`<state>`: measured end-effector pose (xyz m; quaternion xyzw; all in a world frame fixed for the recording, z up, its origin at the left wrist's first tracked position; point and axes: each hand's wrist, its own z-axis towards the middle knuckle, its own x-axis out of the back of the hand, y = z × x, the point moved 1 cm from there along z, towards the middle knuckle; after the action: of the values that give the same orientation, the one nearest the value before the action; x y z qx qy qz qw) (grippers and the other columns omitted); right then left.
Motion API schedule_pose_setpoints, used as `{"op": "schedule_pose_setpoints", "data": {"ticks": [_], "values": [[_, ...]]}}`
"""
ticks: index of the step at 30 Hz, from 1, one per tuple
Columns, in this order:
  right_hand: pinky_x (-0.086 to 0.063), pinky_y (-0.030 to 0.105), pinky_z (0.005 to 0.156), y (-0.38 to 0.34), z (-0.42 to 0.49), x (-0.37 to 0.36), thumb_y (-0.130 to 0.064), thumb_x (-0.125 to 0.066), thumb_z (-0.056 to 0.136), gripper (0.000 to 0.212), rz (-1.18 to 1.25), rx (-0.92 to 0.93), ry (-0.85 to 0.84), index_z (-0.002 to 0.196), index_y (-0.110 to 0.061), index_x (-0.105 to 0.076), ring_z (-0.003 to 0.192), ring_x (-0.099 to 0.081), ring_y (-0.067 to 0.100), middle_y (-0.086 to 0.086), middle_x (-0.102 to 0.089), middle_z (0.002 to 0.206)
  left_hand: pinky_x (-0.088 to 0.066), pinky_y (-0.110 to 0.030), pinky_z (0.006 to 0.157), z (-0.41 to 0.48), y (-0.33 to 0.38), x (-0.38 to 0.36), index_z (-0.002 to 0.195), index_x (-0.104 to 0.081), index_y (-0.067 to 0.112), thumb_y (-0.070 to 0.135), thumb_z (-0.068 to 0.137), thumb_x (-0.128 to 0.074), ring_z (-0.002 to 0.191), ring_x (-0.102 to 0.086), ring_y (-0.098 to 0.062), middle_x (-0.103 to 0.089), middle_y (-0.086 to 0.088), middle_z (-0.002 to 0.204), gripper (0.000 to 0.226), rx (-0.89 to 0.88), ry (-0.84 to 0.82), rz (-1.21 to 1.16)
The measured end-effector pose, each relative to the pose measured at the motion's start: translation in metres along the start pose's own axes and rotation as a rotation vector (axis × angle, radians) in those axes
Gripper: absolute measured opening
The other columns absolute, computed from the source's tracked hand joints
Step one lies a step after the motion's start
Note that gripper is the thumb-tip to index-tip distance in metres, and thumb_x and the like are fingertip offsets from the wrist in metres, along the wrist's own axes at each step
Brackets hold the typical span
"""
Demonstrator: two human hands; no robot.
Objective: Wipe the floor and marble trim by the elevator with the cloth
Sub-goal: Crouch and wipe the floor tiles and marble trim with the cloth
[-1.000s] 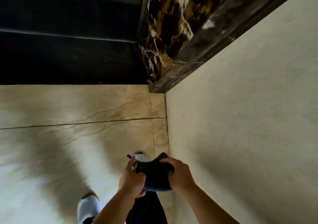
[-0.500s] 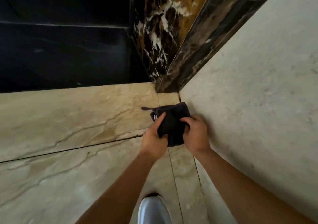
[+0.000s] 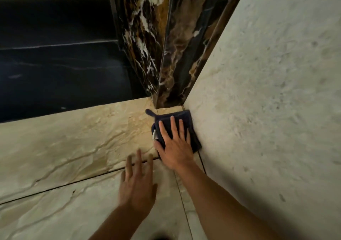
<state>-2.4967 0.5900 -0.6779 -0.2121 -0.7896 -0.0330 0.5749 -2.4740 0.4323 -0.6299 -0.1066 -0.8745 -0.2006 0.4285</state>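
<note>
A folded dark cloth [image 3: 186,118] lies flat on the beige tiled floor [image 3: 73,147], in the corner where the dark veined marble trim [image 3: 166,55] meets the pale wall [image 3: 267,92]. My right hand [image 3: 175,143] presses down on the cloth with its palm, fingers spread and pointing at the trim. A small loop of the cloth sticks out at its far left corner. My left hand [image 3: 137,186] rests flat on the bare floor, fingers apart, just left of the right wrist and holding nothing.
A black threshold strip [image 3: 55,73] runs along the far edge of the floor, left of the trim. Dark grout lines cross the tiles. A blurred dark shape shows at the bottom edge.
Both hands held the cloth in the air; now it lies on the floor in the corner under my right palm. My left hand has let go and rests on the tile.
</note>
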Motion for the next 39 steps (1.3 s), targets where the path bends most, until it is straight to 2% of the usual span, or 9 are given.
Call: {"op": "schedule_pose_setpoints", "data": {"ticks": [4, 9, 12, 19, 23, 28, 32, 35, 39], "values": [[-0.010, 0.055, 0.119, 0.008, -0.039, -0.017, -0.060, -0.019, 0.097, 0.062, -0.019, -0.030, 0.046, 0.154, -0.041, -0.001, 0.153, 0.001, 0.033, 0.004, 0.001, 0.167, 0.004, -0.061, 0.118, 0.028, -0.032, -0.016, 0.150, 0.022, 0.026, 0.068, 0.089, -0.034, 0.142, 0.030, -0.041, 0.036, -0.012, 0.155, 0.092, 0.054, 0.061, 0.078], [-0.025, 0.058, 0.113, -0.002, -0.123, -0.051, -0.057, -0.024, 0.096, 0.060, -0.040, -0.154, -0.001, 0.152, -0.037, -0.023, 0.147, -0.026, 0.039, 0.009, -0.024, 0.162, -0.014, -0.063, 0.116, 0.023, -0.052, -0.033, 0.156, -0.013, 0.023, 0.078, 0.086, -0.025, 0.150, 0.001, -0.039, -0.005, -0.014, 0.164, 0.089, -0.027, 0.144, 0.139], [-0.032, 0.059, 0.107, -0.013, -0.150, -0.062, -0.057, -0.023, 0.094, 0.058, -0.007, -0.186, -0.029, 0.149, -0.037, -0.032, 0.141, -0.037, 0.041, 0.009, -0.031, 0.158, -0.015, -0.062, 0.117, 0.025, -0.057, -0.036, 0.155, -0.018, 0.024, 0.077, 0.086, -0.027, 0.151, -0.003, -0.038, -0.012, -0.013, 0.164, 0.088, -0.056, 0.216, 0.139], [-0.001, 0.058, 0.121, -0.012, 0.017, -0.005, -0.054, -0.016, 0.098, 0.058, -0.031, -0.037, 0.003, 0.152, -0.043, 0.005, 0.152, 0.007, 0.035, 0.005, 0.004, 0.167, -0.017, -0.061, 0.113, 0.030, -0.060, -0.042, 0.149, -0.035, 0.020, 0.076, 0.085, -0.029, 0.146, -0.019, -0.044, -0.029, -0.018, 0.158, 0.085, -0.077, 0.231, 0.171], [0.002, 0.058, 0.120, -0.011, 0.022, -0.003, -0.055, -0.013, 0.098, 0.059, -0.086, -0.034, -0.052, 0.151, -0.043, 0.010, 0.151, 0.012, 0.035, 0.005, 0.011, 0.166, -0.019, -0.061, 0.114, 0.027, -0.058, -0.041, 0.150, -0.031, 0.019, 0.074, 0.088, -0.024, 0.146, -0.019, -0.044, -0.028, -0.019, 0.158, 0.083, -0.077, 0.228, 0.184], [-0.025, 0.061, 0.114, 0.001, -0.113, -0.044, -0.052, -0.029, 0.096, 0.059, -0.106, -0.117, -0.042, 0.153, -0.036, -0.024, 0.147, -0.025, 0.041, 0.012, -0.021, 0.163, -0.018, -0.063, 0.116, 0.023, -0.058, -0.045, 0.154, -0.019, 0.019, 0.072, 0.091, -0.017, 0.149, -0.002, -0.042, -0.011, -0.017, 0.162, 0.082, -0.054, 0.226, 0.163], [-0.038, 0.060, 0.102, -0.001, -0.186, -0.070, -0.054, -0.017, 0.095, 0.057, -0.073, -0.247, -0.146, 0.142, -0.034, -0.043, 0.134, -0.044, 0.042, 0.014, -0.039, 0.154, -0.018, -0.063, 0.116, 0.024, -0.060, -0.048, 0.154, -0.018, 0.020, 0.072, 0.091, -0.020, 0.150, -0.001, -0.041, -0.012, -0.017, 0.162, 0.081, -0.075, 0.260, 0.164], [-0.033, 0.063, 0.107, -0.005, -0.149, -0.056, -0.054, -0.017, 0.096, 0.057, 0.007, -0.229, -0.114, 0.147, -0.036, -0.033, 0.141, -0.036, 0.043, 0.014, -0.034, 0.157, -0.019, -0.063, 0.116, 0.027, -0.061, -0.049, 0.153, -0.020, 0.020, 0.072, 0.091, -0.019, 0.150, -0.004, -0.041, -0.015, -0.017, 0.162, 0.081, -0.073, 0.259, 0.146], [-0.007, 0.061, 0.118, -0.001, -0.038, -0.018, -0.054, -0.021, 0.098, 0.060, 0.022, -0.117, -0.052, 0.152, -0.045, 0.002, 0.151, 0.006, 0.037, 0.007, 0.009, 0.166, -0.013, -0.061, 0.116, 0.028, -0.058, -0.051, 0.152, -0.022, 0.022, 0.075, 0.089, -0.017, 0.149, -0.004, -0.042, -0.013, -0.016, 0.161, 0.083, -0.066, 0.246, 0.174]]}}
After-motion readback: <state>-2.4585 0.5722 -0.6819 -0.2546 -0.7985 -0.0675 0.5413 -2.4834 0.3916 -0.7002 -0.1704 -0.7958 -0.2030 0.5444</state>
